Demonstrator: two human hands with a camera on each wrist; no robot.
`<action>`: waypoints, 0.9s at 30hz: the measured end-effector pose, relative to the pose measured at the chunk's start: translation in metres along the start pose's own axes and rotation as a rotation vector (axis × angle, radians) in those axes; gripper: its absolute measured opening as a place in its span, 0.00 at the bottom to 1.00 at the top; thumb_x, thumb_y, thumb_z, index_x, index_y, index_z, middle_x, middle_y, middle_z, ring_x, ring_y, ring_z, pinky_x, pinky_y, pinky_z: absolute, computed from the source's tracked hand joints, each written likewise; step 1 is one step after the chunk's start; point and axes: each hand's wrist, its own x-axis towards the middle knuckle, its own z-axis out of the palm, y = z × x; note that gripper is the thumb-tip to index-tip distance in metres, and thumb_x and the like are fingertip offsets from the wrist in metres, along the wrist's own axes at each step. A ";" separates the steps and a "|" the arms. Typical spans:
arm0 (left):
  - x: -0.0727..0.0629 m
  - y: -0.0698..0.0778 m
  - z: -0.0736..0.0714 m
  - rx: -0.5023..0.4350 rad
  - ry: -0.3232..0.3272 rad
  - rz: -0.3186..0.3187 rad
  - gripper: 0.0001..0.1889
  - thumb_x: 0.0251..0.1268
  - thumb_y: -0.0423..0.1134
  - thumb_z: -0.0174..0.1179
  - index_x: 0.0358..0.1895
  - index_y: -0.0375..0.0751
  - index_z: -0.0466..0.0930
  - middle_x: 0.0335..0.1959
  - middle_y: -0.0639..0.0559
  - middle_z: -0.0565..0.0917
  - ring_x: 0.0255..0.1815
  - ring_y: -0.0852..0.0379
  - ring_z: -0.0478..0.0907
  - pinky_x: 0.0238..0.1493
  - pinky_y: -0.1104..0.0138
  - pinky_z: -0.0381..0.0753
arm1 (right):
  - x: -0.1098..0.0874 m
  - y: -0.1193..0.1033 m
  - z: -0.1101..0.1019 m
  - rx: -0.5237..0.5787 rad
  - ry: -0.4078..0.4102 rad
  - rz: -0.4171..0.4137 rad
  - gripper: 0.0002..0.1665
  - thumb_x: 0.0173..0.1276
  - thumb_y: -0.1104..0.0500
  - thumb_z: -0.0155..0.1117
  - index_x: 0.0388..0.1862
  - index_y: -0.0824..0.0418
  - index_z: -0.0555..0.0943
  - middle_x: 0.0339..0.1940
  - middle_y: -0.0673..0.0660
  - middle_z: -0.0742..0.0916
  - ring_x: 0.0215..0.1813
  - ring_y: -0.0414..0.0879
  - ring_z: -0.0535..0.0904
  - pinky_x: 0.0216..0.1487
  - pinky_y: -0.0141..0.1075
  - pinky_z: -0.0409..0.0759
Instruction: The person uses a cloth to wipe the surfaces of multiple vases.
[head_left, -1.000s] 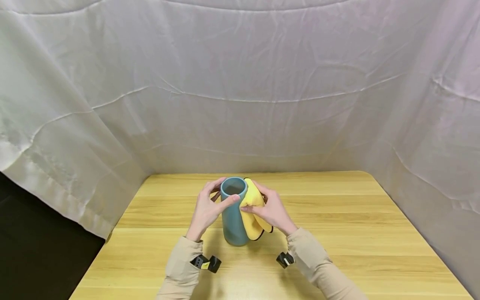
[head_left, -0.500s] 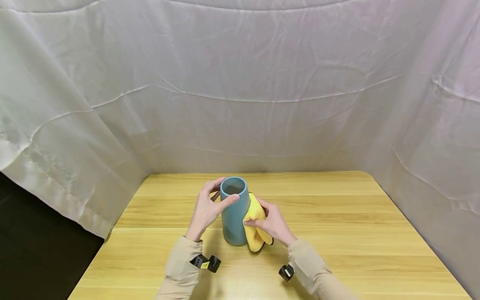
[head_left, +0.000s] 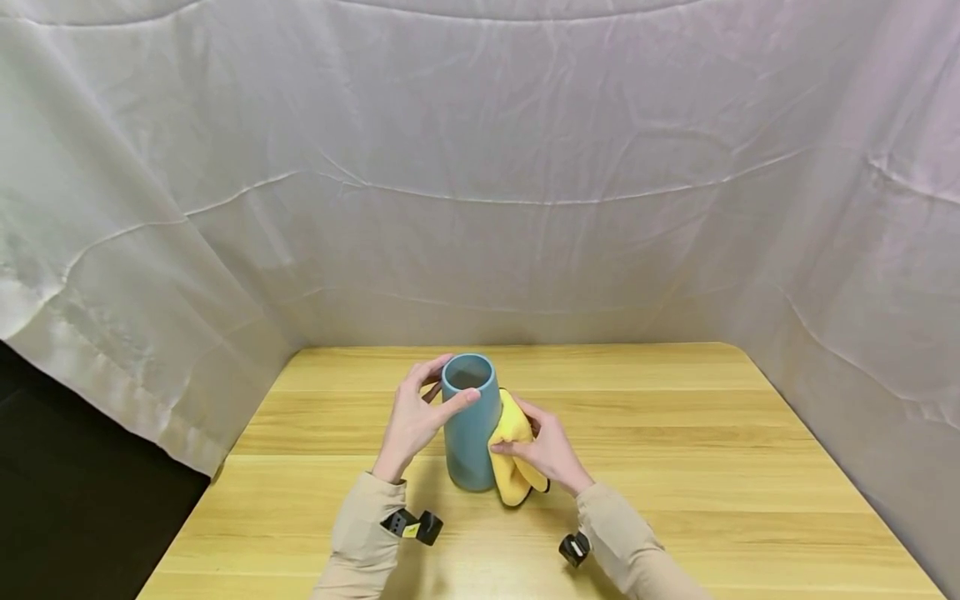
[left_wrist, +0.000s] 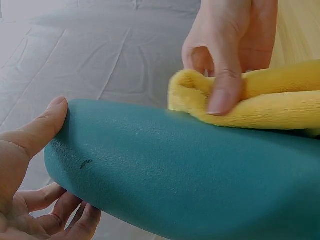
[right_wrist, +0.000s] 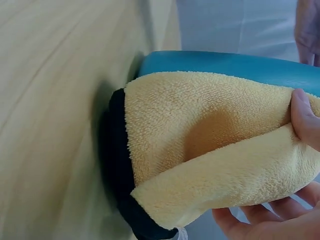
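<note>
A blue-teal vase [head_left: 468,442], tall and open at the top, stands upright on the table. My left hand [head_left: 412,415] grips it near the rim, thumb on the near side and fingers round the back. In the left wrist view a small dark mark [left_wrist: 86,164] shows on the vase wall near that thumb. My right hand [head_left: 549,450] pinches a folded yellow cloth [head_left: 512,454] with dark edging against the vase's right side. Seen from the right wrist, the plush cloth [right_wrist: 200,135] hangs down along the vase, its dark-edged end close over the wood.
The wooden table [head_left: 675,467] stretches out on both sides of the vase. A pale grey curtain [head_left: 525,250] surrounds it at the back and sides. Each sleeve carries a small black wrist camera, the left one [head_left: 412,527] and the right one [head_left: 574,547].
My right hand has slid the yellow cloth down the vase's right side, from near the rim to about mid-height, mostly in the first half second. The left hand and the vase have stayed in place.
</note>
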 end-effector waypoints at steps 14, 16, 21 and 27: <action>0.001 0.000 0.000 -0.007 0.003 0.009 0.32 0.56 0.38 0.75 0.65 0.41 0.77 0.58 0.42 0.78 0.61 0.46 0.75 0.71 0.50 0.75 | 0.017 -0.055 -0.008 -0.008 0.058 -0.094 0.46 0.55 0.61 0.80 0.73 0.58 0.72 0.64 0.62 0.84 0.55 0.52 0.83 0.52 0.33 0.83; 0.001 -0.001 0.000 -0.006 0.002 0.010 0.31 0.56 0.38 0.75 0.65 0.41 0.77 0.58 0.42 0.78 0.61 0.46 0.76 0.71 0.50 0.75 | 0.018 -0.059 -0.009 -0.015 0.061 -0.110 0.45 0.55 0.62 0.80 0.73 0.59 0.73 0.64 0.62 0.84 0.55 0.53 0.83 0.52 0.34 0.83; 0.000 0.000 0.000 -0.005 0.003 0.011 0.31 0.56 0.38 0.75 0.65 0.41 0.77 0.58 0.42 0.78 0.61 0.46 0.76 0.71 0.49 0.75 | 0.018 -0.061 -0.009 -0.020 0.061 -0.116 0.45 0.54 0.62 0.80 0.72 0.59 0.73 0.65 0.62 0.83 0.54 0.53 0.83 0.51 0.35 0.83; 0.000 0.001 0.000 -0.013 0.002 0.005 0.32 0.56 0.38 0.75 0.65 0.42 0.77 0.58 0.42 0.78 0.62 0.46 0.76 0.72 0.50 0.74 | 0.017 -0.057 -0.009 -0.025 0.051 -0.117 0.44 0.56 0.60 0.80 0.72 0.59 0.73 0.62 0.62 0.85 0.53 0.51 0.84 0.51 0.33 0.84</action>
